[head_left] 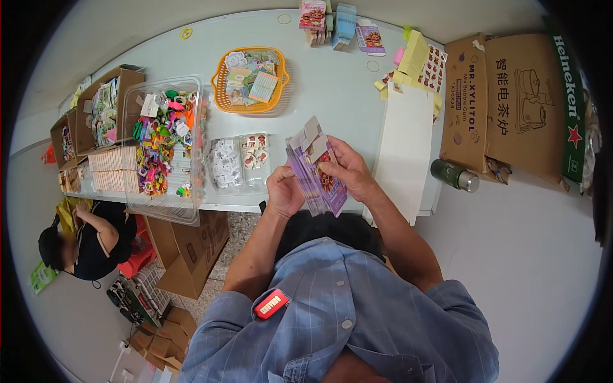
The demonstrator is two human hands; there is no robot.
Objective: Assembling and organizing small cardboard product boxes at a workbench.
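A stack of flat purple printed card boxes [332, 191] is held up in front of my chest, over the near edge of the table. My left hand [285, 192] is closed on the stack's left side. From the right, my right hand [352, 172] grips it too, its thumb lying across the printed front of the top box. Pale flaps stick up at the far end of the stack. Left of my hands sits a clear tray [239, 186] with small white pieces in one half and red-printed stickers in the other.
An orange basket [285, 86] of paper packets stands beyond. At left is a clear bin [198, 127] of colourful trinkets. More printed boxes [345, 27] are stacked at the back. A green flask [454, 175] and cartons [527, 105] are at right. A person [105, 239] sits lower left.
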